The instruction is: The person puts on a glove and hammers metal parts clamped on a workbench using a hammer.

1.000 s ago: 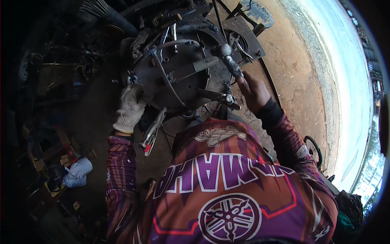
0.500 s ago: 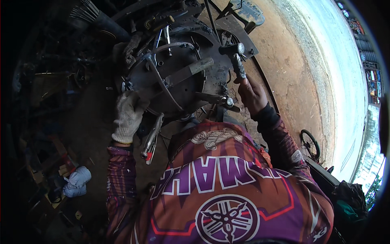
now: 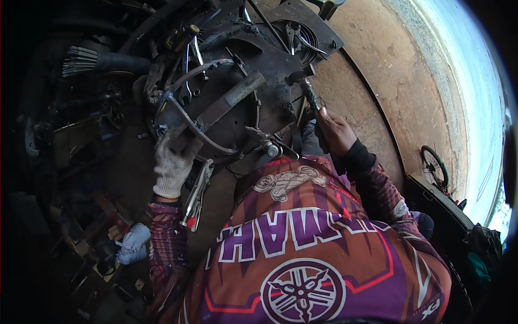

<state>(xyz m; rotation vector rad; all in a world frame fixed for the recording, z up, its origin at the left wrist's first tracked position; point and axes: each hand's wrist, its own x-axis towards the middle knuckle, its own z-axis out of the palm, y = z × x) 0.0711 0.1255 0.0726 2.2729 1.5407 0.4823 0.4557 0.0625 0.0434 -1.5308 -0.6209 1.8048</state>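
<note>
My left hand [image 3: 174, 164], in a pale work glove, is at the near left edge of a round dark metal plate [image 3: 225, 123]. Its fingers are curled round the near end of a flat metal bar [image 3: 237, 93]; the fingertips are partly hidden. The bar slants over the plate and passes a thin curved metal strip [image 3: 186, 114]. My bare right hand [image 3: 339, 132] is closed round the handle of a hammer [image 3: 307, 86], to the right of the plate. The hammer head is raised near the plate's right side, apart from the bar.
Locking pliers [image 3: 198, 195] hang at the near edge, and another clamp [image 3: 270, 146] sits at the right. Wrenches [image 3: 187, 81] lie on the far left side. Beyond are pliers [image 3: 293, 36] and a holder of welding rods [image 3: 105, 62]. A cloth bundle [image 3: 133, 244] lies lower left.
My view has shifted, so the metalwork appears further left. The hammer has tipped and sits slightly lower against my right hand's side. My left hand stays at the plate's edge.
</note>
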